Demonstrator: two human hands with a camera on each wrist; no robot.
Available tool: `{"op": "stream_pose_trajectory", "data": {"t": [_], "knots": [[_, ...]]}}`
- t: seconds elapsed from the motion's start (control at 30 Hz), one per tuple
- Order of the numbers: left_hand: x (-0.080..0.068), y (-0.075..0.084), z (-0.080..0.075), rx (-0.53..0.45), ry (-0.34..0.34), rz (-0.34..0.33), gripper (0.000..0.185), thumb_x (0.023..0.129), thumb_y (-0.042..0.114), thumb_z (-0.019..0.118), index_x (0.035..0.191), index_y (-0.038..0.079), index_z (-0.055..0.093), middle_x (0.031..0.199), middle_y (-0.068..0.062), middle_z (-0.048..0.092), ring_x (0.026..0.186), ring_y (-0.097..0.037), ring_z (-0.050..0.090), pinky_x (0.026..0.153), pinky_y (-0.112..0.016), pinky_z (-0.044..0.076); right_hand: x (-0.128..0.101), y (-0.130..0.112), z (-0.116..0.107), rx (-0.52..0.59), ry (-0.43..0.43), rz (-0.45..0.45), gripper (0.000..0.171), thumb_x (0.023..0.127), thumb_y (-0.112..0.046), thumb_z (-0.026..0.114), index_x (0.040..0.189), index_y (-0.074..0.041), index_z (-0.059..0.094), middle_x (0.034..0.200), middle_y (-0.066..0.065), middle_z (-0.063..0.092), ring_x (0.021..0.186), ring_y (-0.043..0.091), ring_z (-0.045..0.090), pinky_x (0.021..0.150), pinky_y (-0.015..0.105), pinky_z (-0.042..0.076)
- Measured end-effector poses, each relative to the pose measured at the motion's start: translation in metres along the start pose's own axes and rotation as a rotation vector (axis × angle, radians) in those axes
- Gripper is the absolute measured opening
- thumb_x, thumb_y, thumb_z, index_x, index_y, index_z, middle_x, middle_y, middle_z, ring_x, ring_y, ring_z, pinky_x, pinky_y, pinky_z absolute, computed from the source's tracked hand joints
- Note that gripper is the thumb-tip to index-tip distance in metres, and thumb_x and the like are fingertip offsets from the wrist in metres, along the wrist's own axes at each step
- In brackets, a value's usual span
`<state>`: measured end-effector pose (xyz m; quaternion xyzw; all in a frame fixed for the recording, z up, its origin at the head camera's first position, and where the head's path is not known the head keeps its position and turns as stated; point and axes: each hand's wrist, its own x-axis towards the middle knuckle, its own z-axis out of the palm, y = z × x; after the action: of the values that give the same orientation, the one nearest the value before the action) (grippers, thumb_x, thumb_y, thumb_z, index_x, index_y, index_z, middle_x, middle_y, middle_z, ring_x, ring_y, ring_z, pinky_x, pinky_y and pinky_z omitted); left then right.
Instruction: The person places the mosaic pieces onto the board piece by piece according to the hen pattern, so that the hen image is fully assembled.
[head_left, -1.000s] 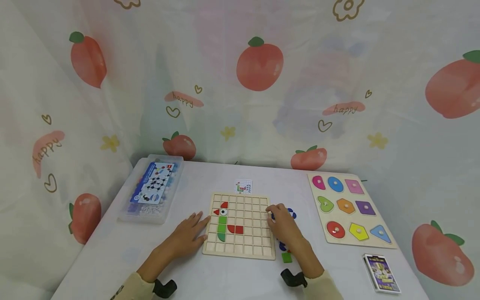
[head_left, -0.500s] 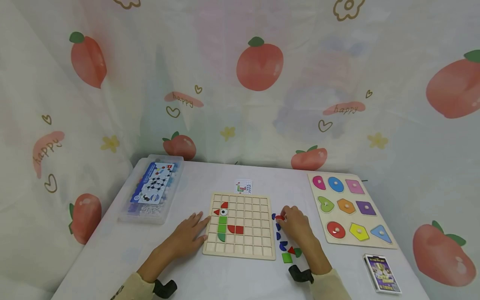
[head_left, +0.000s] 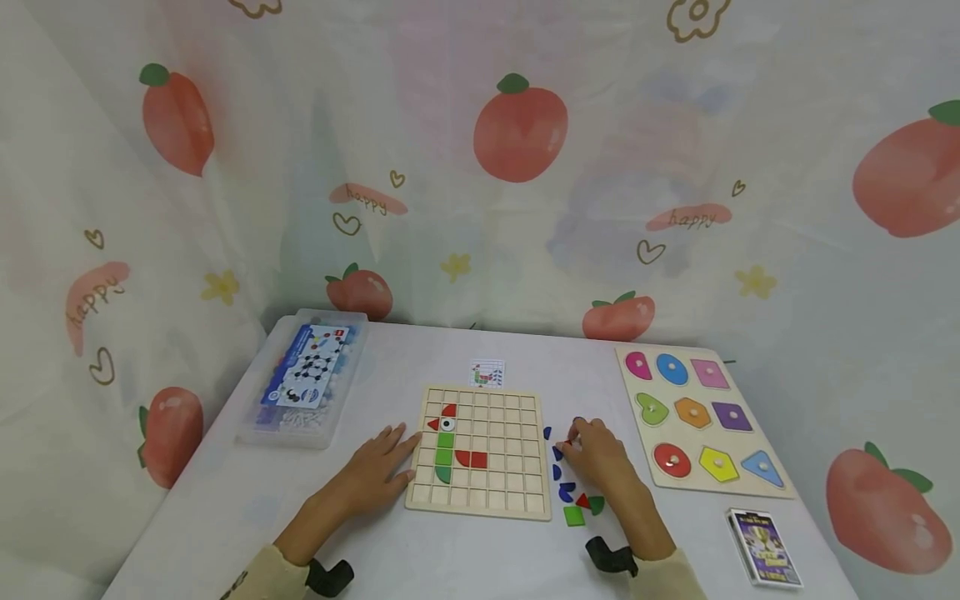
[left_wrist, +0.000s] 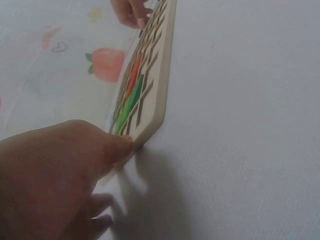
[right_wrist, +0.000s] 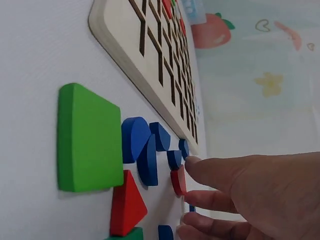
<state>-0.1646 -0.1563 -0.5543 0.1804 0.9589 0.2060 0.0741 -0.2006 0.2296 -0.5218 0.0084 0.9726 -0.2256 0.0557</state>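
Observation:
My left hand (head_left: 375,472) rests beside the wooden grid board (head_left: 510,483), its fingertips and thumb touching the board's left edge; the left wrist view has the thumb pressed on that edge. Red and green tiles (head_left: 445,457), with a white eye tile (head_left: 447,424), form a bird-like shape in the grid. Right of the board, my right hand (head_left: 596,457) pinches a small red block (right_wrist: 178,180) between thumb and index finger. Close by lie several blue blocks (right_wrist: 147,160), a green square block (head_left: 574,517), a red triangle block (head_left: 583,501) and a dark green block (head_left: 596,506).
A small pattern card (head_left: 487,373) lies behind the board. At the left stands a clear plastic case (head_left: 303,379). A knobbed shape puzzle (head_left: 705,467) and a pack of cards (head_left: 763,547) lie at the right.
My right hand has shifted right from the board's edge, uncovering loose blocks, and then slightly towards me with the red block. The left hand and the tiles on the board have stayed put.

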Motion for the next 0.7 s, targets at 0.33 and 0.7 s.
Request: {"op": "stream_pose_trajectory", "data": {"t": [0.33, 0.7], "knots": [[0.0, 0.0, 0.0, -0.01, -0.003, -0.01, 0.063, 0.106, 0.037, 0.06, 0.164, 0.02, 0.041, 0.172, -0.014, 0.032, 0.16, -0.041, 0.025, 0.127, -0.061, 0.026, -0.008, 0.015, -0.004, 0.059, -0.044, -0.096, 0.028, 0.092, -0.008, 0.078, 0.119, -0.008, 0.07, 0.112, 0.013, 0.06, 0.103, 0.025, 0.061, 0.093, 0.045, 0.063], [0.001, -0.001, 0.001, -0.012, -0.002, -0.006, 0.063, 0.106, 0.036, 0.06, 0.164, 0.019, 0.041, 0.172, -0.014, 0.032, 0.16, -0.041, 0.025, 0.127, -0.062, 0.026, -0.007, 0.015, 0.012, 0.056, 0.021, -0.129, 0.022, 0.097, -0.009, 0.075, 0.117, -0.005, 0.069, 0.106, 0.011, 0.058, 0.096, 0.021, 0.057, 0.086, 0.039, 0.063]]}}
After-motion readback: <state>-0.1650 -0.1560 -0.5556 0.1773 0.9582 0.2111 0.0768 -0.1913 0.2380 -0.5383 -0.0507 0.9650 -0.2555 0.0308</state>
